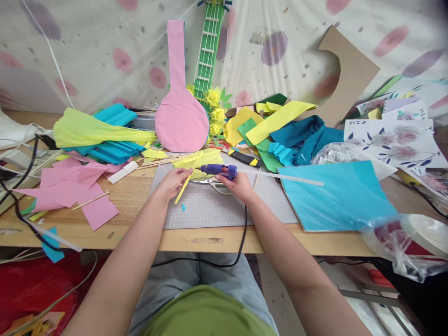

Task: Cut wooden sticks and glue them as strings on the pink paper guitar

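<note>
My right hand is wrapped round a purple hot glue gun. A long clear glue stick pokes out of its back toward the right, and the nozzle faces left. My left hand pinches a narrow yellow paper strip that slants downward, close to the nozzle. Whether the nozzle touches the strip, I cannot tell. Under the gun, partly hidden, lie scissors and a sheet of yellow crepe paper on the grey cutting mat.
Behind my hands lean a pink banjo-shaped piece and a green strung neck with yellow paper flowers. A utility knife lies near the gun. Pink paper is at left, a blue board at right. A black cable hangs over the table edge.
</note>
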`<action>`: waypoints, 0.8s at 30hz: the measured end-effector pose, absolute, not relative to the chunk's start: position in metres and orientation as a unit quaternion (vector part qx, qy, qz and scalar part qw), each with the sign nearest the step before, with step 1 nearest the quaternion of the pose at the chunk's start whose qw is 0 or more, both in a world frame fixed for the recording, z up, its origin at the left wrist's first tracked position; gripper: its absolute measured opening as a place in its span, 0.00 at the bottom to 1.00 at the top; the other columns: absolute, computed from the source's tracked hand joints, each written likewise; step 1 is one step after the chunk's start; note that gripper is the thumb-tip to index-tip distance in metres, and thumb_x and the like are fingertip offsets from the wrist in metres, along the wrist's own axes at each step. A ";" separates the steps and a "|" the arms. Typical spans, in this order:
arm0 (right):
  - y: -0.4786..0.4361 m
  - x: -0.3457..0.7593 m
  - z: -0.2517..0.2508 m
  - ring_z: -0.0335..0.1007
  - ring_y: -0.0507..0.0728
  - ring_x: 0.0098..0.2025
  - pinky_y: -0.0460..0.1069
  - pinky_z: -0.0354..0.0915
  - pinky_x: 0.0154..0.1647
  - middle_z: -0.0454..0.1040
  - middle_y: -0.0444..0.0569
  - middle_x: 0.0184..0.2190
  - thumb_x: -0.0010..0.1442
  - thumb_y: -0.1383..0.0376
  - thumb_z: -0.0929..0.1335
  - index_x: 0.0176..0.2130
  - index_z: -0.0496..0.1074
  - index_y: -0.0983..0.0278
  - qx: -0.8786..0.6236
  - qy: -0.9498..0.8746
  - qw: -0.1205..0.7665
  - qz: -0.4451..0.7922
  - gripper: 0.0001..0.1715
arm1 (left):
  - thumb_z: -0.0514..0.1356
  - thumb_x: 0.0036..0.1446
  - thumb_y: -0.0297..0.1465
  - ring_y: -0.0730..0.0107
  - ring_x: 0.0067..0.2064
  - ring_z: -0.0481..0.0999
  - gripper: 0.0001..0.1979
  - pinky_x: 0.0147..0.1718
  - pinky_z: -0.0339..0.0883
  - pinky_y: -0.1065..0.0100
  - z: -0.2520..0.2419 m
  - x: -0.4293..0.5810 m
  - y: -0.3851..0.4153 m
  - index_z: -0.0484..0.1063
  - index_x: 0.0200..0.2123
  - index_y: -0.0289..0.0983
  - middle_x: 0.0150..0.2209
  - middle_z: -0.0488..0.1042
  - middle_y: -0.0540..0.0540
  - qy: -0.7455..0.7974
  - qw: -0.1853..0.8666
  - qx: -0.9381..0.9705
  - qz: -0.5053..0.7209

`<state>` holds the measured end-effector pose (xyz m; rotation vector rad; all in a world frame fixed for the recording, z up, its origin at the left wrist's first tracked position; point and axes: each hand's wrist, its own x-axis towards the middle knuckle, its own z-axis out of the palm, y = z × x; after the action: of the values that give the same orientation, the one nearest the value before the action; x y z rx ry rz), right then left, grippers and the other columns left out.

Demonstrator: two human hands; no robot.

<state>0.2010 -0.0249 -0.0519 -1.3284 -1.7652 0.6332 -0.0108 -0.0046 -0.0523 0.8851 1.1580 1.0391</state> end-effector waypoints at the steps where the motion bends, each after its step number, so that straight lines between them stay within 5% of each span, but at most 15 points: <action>1: -0.025 0.201 -0.052 0.71 0.58 0.34 0.49 0.64 0.35 0.76 0.48 0.32 0.48 0.51 0.67 0.35 0.74 0.65 -0.529 -0.699 0.410 0.252 0.22 | 0.67 0.34 0.38 0.88 0.13 0.48 0.18 0.11 0.37 0.79 -0.053 -0.011 -0.004 0.61 0.20 0.34 0.13 0.55 0.58 0.504 0.626 0.387 0.452; 24: -0.023 0.205 -0.049 0.71 0.57 0.31 0.47 0.63 0.31 0.75 0.48 0.26 0.47 0.49 0.66 0.33 0.75 0.66 -0.562 -0.679 0.416 0.221 0.24 | 0.67 0.33 0.39 0.88 0.13 0.48 0.20 0.11 0.37 0.79 -0.055 -0.013 -0.003 0.60 0.20 0.34 0.13 0.55 0.58 0.512 0.625 0.404 0.429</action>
<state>0.2055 -0.0234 -0.0492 -1.4111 -1.7058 0.5556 -0.0131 -0.0034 -0.0552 0.9265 1.1745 0.9856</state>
